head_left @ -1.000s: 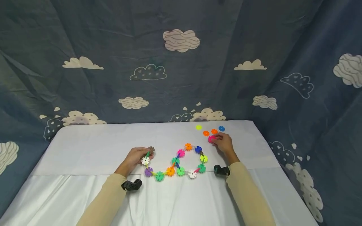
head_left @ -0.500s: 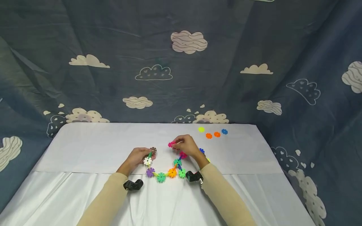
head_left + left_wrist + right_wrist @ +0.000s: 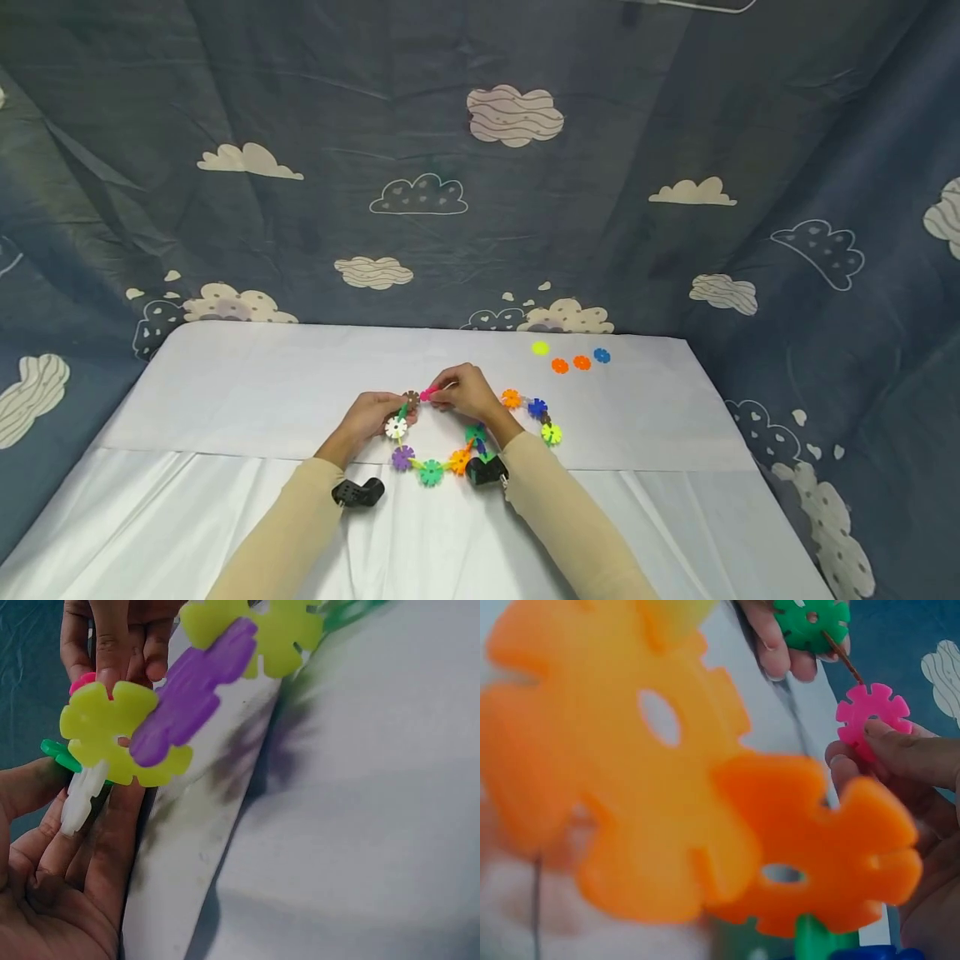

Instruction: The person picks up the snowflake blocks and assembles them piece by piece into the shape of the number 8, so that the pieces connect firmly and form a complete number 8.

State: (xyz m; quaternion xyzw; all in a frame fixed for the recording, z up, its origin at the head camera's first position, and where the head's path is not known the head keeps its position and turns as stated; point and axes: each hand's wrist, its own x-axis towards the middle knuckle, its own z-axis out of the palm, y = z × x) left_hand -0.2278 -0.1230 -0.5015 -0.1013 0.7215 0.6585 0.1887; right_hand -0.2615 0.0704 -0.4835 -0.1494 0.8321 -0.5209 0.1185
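Observation:
My left hand [image 3: 367, 421] pinches the end of a chain of notched, flower-shaped plastic discs near its brown disc [image 3: 411, 401] and green disc [image 3: 814, 622]. My right hand [image 3: 915, 761] pinches a pink flower disc [image 3: 874, 712] between thumb and fingers. In the right wrist view the pink disc's rim meets the brown disc's edge. Below the left hand the chain runs on through a white disc [image 3: 396, 427], a purple disc [image 3: 402, 457], a green disc [image 3: 431, 473] and an orange disc [image 3: 460, 462]. The right forearm hides part of the chain.
Beyond the right arm the chain shows an orange disc [image 3: 511, 398], a blue disc [image 3: 537, 407] and a yellow disc [image 3: 551, 433]. Loose discs lie at the back right: one yellow [image 3: 541, 348], two orange [image 3: 559, 366], one blue [image 3: 602, 356]. A cloud-patterned curtain [image 3: 420, 125] hangs behind the white table.
My right hand has picked up the pink disc from beside the loose discs and carried it left to the brown disc. My left hand has kept its hold on the chain.

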